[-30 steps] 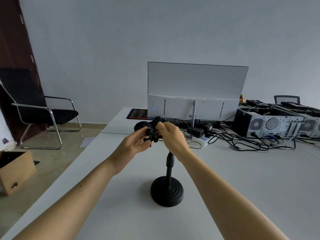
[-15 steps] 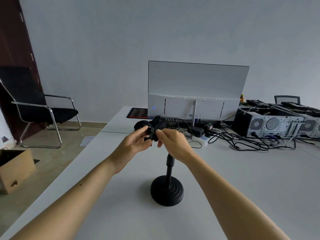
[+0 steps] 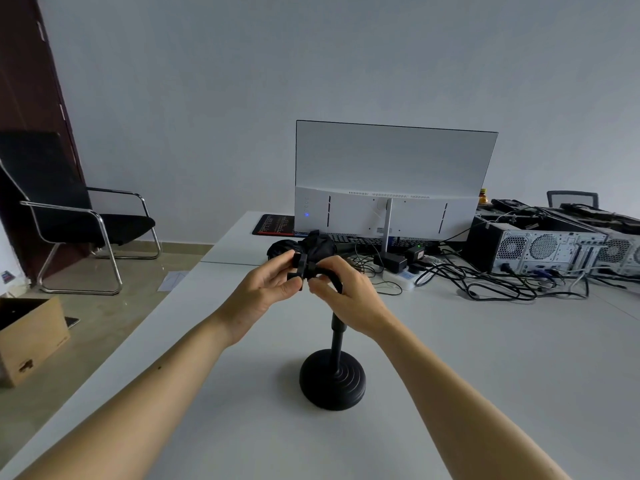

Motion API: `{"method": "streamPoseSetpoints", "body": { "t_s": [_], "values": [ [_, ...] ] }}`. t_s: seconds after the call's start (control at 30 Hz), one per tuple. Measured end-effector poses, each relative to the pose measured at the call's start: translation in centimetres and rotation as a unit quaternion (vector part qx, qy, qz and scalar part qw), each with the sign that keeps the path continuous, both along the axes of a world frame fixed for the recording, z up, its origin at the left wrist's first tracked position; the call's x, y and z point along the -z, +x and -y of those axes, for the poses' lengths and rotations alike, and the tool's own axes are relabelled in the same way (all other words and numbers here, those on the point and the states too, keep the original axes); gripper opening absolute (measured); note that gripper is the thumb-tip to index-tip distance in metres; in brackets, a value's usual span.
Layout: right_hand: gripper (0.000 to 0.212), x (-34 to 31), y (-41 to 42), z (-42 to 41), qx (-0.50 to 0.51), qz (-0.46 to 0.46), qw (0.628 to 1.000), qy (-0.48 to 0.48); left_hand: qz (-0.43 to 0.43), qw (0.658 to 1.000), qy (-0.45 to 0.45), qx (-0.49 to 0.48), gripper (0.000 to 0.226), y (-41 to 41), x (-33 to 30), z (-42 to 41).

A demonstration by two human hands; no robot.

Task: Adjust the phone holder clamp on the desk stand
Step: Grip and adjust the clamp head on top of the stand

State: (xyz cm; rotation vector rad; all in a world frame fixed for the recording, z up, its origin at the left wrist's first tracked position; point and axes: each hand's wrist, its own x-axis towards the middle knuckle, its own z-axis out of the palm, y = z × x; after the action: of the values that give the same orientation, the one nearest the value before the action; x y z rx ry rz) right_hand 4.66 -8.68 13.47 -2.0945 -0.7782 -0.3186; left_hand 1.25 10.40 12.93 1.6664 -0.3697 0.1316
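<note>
A black desk stand [image 3: 332,382] with a round ribbed base and a thin upright pole stands on the white desk [image 3: 485,358] in front of me. At the pole's top sits the black phone holder clamp [image 3: 304,266]. My left hand [image 3: 266,289] pinches the clamp's left side between thumb and fingers. My right hand [image 3: 346,294] grips the clamp's right side from above, covering the joint where it meets the pole.
A white monitor [image 3: 391,181] shows its back beyond the stand, with a keyboard, power strip and tangled cables [image 3: 485,282] behind. Computer towers [image 3: 540,251] lie at right. On the floor at left are a black chair [image 3: 69,216] and a cardboard box [image 3: 31,337].
My right hand has shifted slightly lower and nearer on the clamp, and the fingers have re-gripped. The left hand and the stand stay in place.
</note>
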Motion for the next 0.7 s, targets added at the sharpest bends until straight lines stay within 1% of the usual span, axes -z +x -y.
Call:
{"method": "streamPoseSetpoints", "body": {
  "t_s": [0.03,0.07,0.13,0.23,0.27,0.33,0.4,0.43,0.5,0.53,0.6,0.63,0.7],
  "values": [
    [0.015,-0.2,0.0,-0.1,0.004,0.006,1.000,0.002,0.001,1.000,0.000,0.000,0.074,0.0,0.0,0.0],
    [0.016,-0.4,0.0,-0.3,0.005,0.009,1.000,-0.001,0.000,1.000,-0.001,0.001,0.075,0.0,0.0,0.0],
    [0.028,-0.7,0.1,-0.5,0.016,0.014,1.000,-0.017,-0.001,1.000,-0.004,0.000,0.077,0.0,0.1,0.1],
    [0.052,-1.7,0.2,-1.0,0.070,-0.001,0.997,-0.017,-0.004,1.000,-0.005,-0.001,0.078,0.0,0.1,0.1],
    [0.057,-2.0,0.3,-1.3,0.091,-0.013,0.996,-0.015,-0.004,1.000,-0.003,0.000,0.078,0.0,0.0,0.0],
    [0.062,-2.3,0.3,-1.8,0.120,-0.034,0.992,-0.008,-0.003,1.000,-0.002,0.000,0.078,0.0,0.1,0.0],
    [0.057,-2.3,0.2,-2.0,0.127,-0.037,0.991,0.013,0.000,1.000,-0.004,0.000,0.076,-0.1,0.1,0.1],
    [0.050,-2.1,0.2,-1.9,0.116,-0.033,0.992,0.026,-0.002,1.000,-0.005,0.001,0.072,-0.1,0.1,0.1],
    [0.020,-1.5,0.0,-1.3,0.054,-0.025,0.997,0.050,-0.004,1.000,-0.003,0.004,0.057,-0.1,0.0,0.1],
    [0.014,-1.2,-0.1,-0.8,0.021,-0.021,0.999,0.042,-0.004,1.000,-0.002,0.006,0.053,-0.1,0.0,0.1],
    [0.034,-0.6,-0.1,-0.1,-0.017,0.010,1.000,0.005,-0.001,1.000,-0.002,0.006,0.062,-0.1,-0.1,0.1],
    [0.035,-0.4,-0.1,0.0,-0.019,0.025,0.999,-0.006,0.002,1.000,-0.001,0.008,0.067,0.0,-0.1,0.0],
    [0.027,-0.5,-0.3,-0.2,-0.012,0.034,0.999,-0.010,0.007,1.000,0.008,0.013,0.072,0.0,0.0,-0.1]
  ]
}}
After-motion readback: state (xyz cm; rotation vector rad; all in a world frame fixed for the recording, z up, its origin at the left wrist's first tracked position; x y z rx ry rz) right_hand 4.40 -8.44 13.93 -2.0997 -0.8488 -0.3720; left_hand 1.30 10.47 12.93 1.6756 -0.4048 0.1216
